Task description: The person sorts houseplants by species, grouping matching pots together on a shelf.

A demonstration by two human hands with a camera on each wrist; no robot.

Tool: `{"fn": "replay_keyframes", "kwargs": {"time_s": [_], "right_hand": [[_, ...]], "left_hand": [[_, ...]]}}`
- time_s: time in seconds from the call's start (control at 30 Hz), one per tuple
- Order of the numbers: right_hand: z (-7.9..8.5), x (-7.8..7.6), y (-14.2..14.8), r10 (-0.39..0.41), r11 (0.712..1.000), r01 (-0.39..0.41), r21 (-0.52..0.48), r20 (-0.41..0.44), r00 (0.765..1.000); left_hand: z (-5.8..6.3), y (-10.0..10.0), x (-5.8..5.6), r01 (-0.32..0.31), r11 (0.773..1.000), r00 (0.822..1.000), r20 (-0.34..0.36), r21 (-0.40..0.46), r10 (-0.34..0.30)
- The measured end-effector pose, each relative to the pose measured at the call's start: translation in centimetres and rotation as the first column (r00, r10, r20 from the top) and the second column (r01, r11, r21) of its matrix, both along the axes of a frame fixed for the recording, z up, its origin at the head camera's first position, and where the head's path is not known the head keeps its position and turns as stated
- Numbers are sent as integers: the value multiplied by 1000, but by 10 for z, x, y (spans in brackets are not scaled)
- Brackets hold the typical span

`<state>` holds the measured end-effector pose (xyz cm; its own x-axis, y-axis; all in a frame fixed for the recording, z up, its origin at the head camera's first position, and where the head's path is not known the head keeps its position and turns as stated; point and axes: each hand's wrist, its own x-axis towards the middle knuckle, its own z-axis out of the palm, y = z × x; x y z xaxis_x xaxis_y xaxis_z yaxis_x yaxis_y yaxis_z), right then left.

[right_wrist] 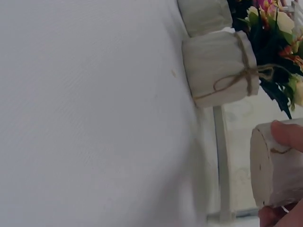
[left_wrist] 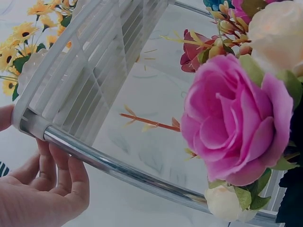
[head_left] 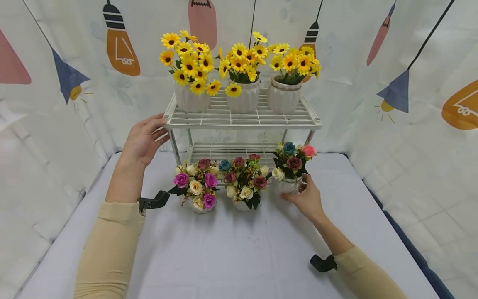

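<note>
"Rose pot (head_left: pixel 286 187): where is it, and how held?"

"Raised off the table (head_left: pixel 239 253), near the wire rack's (head_left: pixel 242 126) lower right side. Right hand (head_left: pixel 309 199) grips the pot, presumably sparing the roses (head_left: pixel 294 163); forearm angles inward. Left hand (head_left: pixel 143 139) lightly grips the rack's upper left corner, probably for steadiness."

Potted roses (head_left: pixel 244 180), barrier before lower shelf (head_left: pixel 224 150)

Plain tan sleeves (head_left: pixel 108 253), left one creased; two curved black wrist devices (head_left: pixel 323 263).
</note>
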<state>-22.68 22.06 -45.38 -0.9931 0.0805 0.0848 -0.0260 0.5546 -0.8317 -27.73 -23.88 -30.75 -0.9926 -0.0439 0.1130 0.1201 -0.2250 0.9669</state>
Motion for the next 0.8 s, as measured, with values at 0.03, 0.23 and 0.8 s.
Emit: {"fn": "replay_keyframes", "kwargs": {"time_s": [0.03,0.23,0.8], "right_hand": [[1,-1,-3,-5,1000,5,-15,-11,1000],[-1,-10,-18,-40,996,35,-85,-63,997],[-18,-42,-59,-204,962,155,-226,-214,955]], "left_hand": [[0,0,0,-2,1000,1000,1,-2,2],[0,0,0,-3,1000,1000,7,-12,3],[-1,-1,0,6,1000,1000,2,5,-6]]}}
